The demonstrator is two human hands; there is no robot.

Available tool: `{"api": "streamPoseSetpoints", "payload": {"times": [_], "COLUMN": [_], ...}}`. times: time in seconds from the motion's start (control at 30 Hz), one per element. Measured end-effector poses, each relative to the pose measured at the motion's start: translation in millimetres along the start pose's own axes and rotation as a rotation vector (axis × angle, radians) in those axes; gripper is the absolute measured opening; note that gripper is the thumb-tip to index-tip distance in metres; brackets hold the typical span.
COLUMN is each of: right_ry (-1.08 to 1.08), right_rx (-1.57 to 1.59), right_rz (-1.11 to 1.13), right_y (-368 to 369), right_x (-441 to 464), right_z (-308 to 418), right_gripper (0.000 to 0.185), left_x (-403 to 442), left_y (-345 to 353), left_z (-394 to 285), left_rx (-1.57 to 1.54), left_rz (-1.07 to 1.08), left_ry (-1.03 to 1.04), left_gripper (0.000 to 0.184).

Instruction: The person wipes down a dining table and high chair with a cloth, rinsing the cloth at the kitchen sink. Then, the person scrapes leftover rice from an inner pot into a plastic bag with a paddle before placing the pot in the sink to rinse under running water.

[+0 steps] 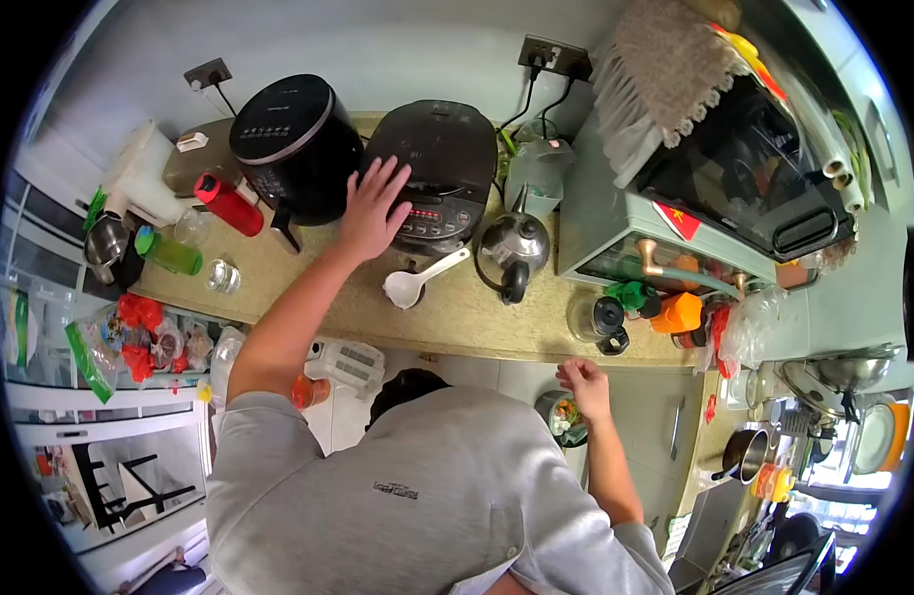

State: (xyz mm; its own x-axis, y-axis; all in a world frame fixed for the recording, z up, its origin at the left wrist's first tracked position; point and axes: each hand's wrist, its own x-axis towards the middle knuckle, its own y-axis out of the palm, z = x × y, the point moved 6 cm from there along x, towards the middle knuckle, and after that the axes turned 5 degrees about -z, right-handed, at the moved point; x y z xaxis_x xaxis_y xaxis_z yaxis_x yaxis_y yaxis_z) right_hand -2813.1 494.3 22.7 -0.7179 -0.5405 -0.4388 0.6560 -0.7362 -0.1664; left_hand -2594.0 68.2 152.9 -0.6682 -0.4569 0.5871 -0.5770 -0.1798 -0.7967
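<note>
The left hand (377, 210), palm down, fingers splayed and gripping nothing, lies over the smooth, rounded dark cooker (439, 149), upper centre; the right hand (586, 387), loosely half-curled, seemingly empty, hangs beside the mottled bench (496, 322).

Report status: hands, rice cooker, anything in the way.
Left hand spread at front left of rice cooker; right hand by counter edge, seemingly empty. Cooker closed, red display lit. White ladle close in front, kettle to the right.
</note>
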Motion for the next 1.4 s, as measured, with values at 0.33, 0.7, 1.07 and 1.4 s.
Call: {"api": "streamPoseSetpoints", "payload": {"times": [0.33,0.7,1.07,1.4], "right_ry": [-0.112,0.079,-0.21,-0.678], "right_rx": [-0.01,0.117,-0.196,-0.822], "right_rz": [0.109,-0.251,-0.747,-1.53], "right_y": [121.9,62.1,-123.0,-376.3], "right_x": [-11.3,-63.1,-41.9,32.3], "right_z": [88.3,26.6,67.4,165.6], "right_gripper": [0.031,0.02,0.027,0.033], "left_x": [160.6,44.2,-100.4,-38.9], "left_y": [-32.7,-11.2,-29.7,-50.0], "left_z": [80.9,58.9,45.9,-162.5], "left_rx": [-0.327,-0.749,-0.535,-0.542], "left_rz": [-0.378,-0.307,-0.416,-0.342], "left_ry": [0.07,-0.299,-0.386,-0.316], "left_gripper": [0.043,0.02,0.018,0.023]}}
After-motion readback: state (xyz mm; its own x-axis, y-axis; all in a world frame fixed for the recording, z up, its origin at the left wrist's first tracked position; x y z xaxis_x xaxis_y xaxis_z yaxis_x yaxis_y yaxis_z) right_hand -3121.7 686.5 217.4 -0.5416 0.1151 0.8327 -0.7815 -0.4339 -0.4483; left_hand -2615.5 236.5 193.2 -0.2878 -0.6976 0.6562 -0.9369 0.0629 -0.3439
